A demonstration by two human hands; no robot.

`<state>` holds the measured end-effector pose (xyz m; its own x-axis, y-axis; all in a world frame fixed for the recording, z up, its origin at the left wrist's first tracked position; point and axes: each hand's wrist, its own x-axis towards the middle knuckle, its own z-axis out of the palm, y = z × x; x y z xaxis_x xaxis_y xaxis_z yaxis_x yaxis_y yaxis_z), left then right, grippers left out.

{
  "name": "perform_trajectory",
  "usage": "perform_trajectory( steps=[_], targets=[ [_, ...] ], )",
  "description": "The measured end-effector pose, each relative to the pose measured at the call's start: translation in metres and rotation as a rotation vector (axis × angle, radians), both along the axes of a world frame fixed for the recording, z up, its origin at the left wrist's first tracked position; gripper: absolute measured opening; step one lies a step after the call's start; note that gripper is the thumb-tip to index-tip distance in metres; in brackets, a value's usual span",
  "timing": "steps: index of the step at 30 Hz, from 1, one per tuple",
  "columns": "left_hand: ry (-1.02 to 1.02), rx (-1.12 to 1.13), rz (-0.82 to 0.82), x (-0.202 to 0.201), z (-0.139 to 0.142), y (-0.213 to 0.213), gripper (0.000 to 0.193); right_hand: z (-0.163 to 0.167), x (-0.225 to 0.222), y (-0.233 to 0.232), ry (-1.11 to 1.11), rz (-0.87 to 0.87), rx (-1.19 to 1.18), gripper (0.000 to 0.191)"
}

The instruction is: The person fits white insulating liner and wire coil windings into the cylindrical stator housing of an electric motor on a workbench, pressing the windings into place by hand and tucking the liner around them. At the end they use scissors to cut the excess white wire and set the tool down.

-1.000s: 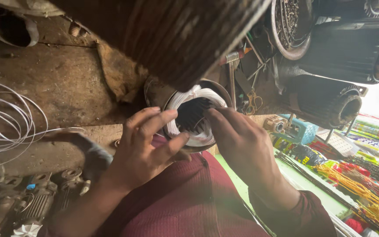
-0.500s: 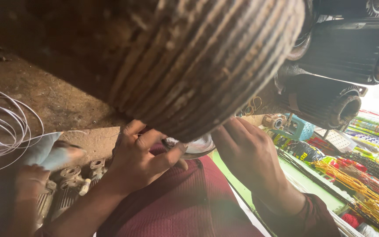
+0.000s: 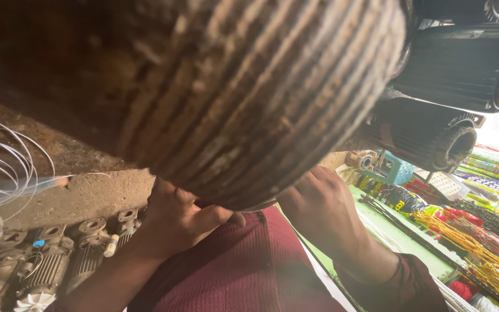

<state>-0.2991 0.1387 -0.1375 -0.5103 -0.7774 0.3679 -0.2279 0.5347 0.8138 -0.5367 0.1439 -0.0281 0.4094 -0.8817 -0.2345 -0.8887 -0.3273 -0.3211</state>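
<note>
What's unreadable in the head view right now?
- Fingertips of left hand and right hand: hidden behind the blurred ribbed motor casing, so what they hold or touch cannot be told.
- Casing itself: out of focus, cut off by the top edge.
- Small pumps at lower left: cut by the edge, details too small.
- Wire coil: cut off at the left edge.

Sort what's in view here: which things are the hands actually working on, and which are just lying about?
In hand:
- ribbed motor housing, blurred, close to the camera
- left hand and right hand, fingers hidden beneath it

Lying about:
- dark motors
- small pumps
- white wire coil
- yellow cords
</note>
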Motion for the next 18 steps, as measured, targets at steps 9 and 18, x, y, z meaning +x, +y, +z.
perform_trajectory(
  steps=[9,18],
  targets=[
    [-0.078,-0.060,0.088,-0.001,-0.015,0.015,0.026,-0.002,-0.001,-0.001,0.050,-0.052,0.083,0.025],
    [-0.175,-0.146,0.114,-0.003,-0.032,0.034,0.032,-0.006,0.000,-0.003,0.055,-0.028,0.061,0.024]
  ],
)
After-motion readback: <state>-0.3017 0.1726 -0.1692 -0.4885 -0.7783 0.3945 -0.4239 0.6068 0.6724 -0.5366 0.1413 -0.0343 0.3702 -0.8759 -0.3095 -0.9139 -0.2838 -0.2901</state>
